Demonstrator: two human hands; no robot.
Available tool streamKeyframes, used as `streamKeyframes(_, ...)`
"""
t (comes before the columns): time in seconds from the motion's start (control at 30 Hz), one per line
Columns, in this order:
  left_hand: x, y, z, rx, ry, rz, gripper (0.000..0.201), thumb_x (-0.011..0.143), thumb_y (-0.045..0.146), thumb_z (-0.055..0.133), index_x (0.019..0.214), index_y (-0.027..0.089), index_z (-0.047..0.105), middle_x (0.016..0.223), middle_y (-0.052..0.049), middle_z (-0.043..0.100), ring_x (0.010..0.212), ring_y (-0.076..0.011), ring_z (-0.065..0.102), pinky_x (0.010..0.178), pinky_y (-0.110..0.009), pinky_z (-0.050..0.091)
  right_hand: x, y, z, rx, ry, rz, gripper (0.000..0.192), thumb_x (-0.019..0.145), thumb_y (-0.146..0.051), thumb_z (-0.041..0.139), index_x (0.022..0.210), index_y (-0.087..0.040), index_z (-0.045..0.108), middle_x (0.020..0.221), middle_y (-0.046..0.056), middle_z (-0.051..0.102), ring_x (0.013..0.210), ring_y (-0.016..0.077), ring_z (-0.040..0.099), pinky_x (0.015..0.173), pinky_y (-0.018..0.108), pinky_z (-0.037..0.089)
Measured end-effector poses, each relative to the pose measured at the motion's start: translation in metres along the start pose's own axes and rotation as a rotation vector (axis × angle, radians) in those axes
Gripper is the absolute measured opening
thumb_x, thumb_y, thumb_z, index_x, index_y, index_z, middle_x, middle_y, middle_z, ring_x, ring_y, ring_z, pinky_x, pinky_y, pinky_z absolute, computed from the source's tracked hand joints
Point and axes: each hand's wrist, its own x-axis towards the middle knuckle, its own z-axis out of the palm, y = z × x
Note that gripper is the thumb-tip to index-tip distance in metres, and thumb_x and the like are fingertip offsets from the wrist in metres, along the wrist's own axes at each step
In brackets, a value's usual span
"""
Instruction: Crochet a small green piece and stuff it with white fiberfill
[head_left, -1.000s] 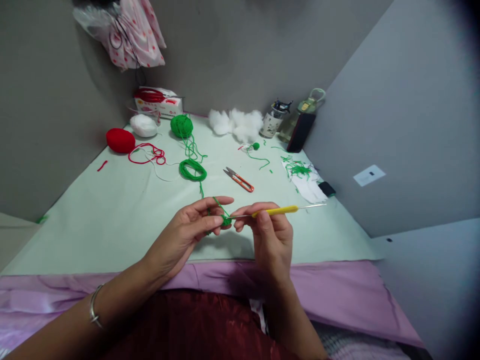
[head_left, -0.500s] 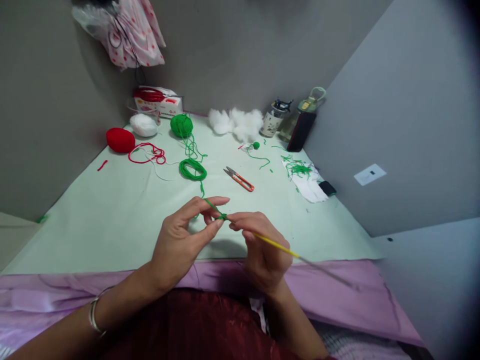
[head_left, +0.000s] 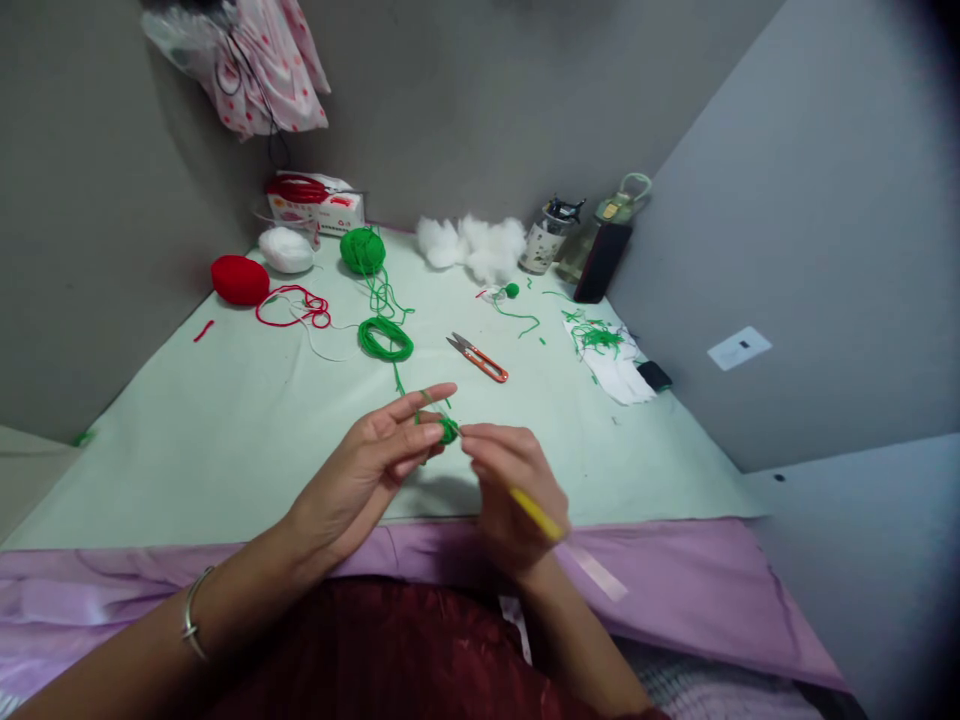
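Note:
My left hand pinches a small green crochet piece between thumb and fingers. Its index finger stretches out with green yarn running over it, back to a loose green coil on the table. A crochet hook with a yellow handle is gripped in my right hand, its tip at the green piece. The hook's rear end is smeared by motion. Just beyond my hands lie orange thread snips.
Red, white and green yarn balls sit at the back left. White stuffing, a pen cup, a bottle and a phone stand along the back. Green scraps lie on white paper at the right.
My left hand has turned, and more of the green piece shows at its fingertips. My right hand has shifted slightly left, and the hook's rear end has swung downward toward me.

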Motion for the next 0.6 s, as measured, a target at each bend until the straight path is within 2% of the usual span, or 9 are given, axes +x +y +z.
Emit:
streamKeyframes(0.1, 0.001, 0.004, -0.004, 0.044, 0.022, 0.073, 0.038, 0.080, 0.022, 0.087, 0.117, 0.023, 0.082, 0.077, 0.005, 0.060, 0.057, -0.0060, 0.034, 0.079, -0.024, 0.046, 0.010, -0.007, -0.003, 0.287, 0.124, 0.301, 0.024, 0.103, -0.015, 0.057, 0.108, -0.027, 0.077, 0.091, 0.003, 0.075, 0.075, 0.0164, 0.069, 0.068, 0.034, 0.059)
streamKeyframes(0.17, -0.001, 0.005, -0.004, 0.085, 0.010, 0.089, 0.039, 0.080, 0.025, 0.088, 0.119, 0.025, 0.081, 0.084, 0.004, 0.063, 0.061, -0.0070, 0.038, 0.072, -0.022, 0.043, 0.015, -0.010, -0.003, 0.453, 0.126, 0.397, 0.020, 0.103, -0.020, 0.059, 0.102, -0.026, 0.078, 0.089, 0.003, 0.074, 0.069, 0.0142, 0.066, 0.064, 0.032, 0.057)
streamKeyframes(0.27, -0.004, 0.004, -0.001, 0.105, -0.028, 0.077, 0.039, 0.082, 0.029, 0.086, 0.121, 0.028, 0.080, 0.083, 0.003, 0.062, 0.066, -0.0085, 0.042, 0.066, -0.022, 0.039, 0.018, -0.010, -0.001, 0.556, 0.093, 0.431, 0.017, 0.102, -0.023, 0.062, 0.102, -0.026, 0.079, 0.090, 0.002, 0.075, 0.072, 0.0139, 0.067, 0.067, 0.031, 0.056)
streamKeyframes(0.43, -0.005, 0.000, 0.004, 0.135, -0.074, 0.036, 0.037, 0.084, 0.030, 0.083, 0.121, 0.026, 0.079, 0.094, -0.002, 0.067, 0.081, -0.0128, 0.054, 0.069, -0.024, 0.039, 0.018, -0.004, 0.002, 0.559, 0.081, 0.521, 0.018, 0.103, -0.026, 0.062, 0.102, -0.029, 0.079, 0.095, 0.001, 0.075, 0.077, 0.0137, 0.067, 0.073, 0.031, 0.055)
streamKeyframes(0.6, -0.003, -0.001, 0.004, 0.154, -0.077, 0.038, 0.036, 0.082, 0.032, 0.086, 0.117, 0.024, 0.079, 0.089, 0.000, 0.065, 0.075, -0.0113, 0.050, 0.065, -0.023, 0.037, 0.015, -0.003, 0.002, 0.562, 0.059, 0.564, 0.017, 0.102, -0.026, 0.062, 0.102, -0.028, 0.079, 0.093, 0.001, 0.075, 0.077, 0.0138, 0.069, 0.075, 0.031, 0.056)
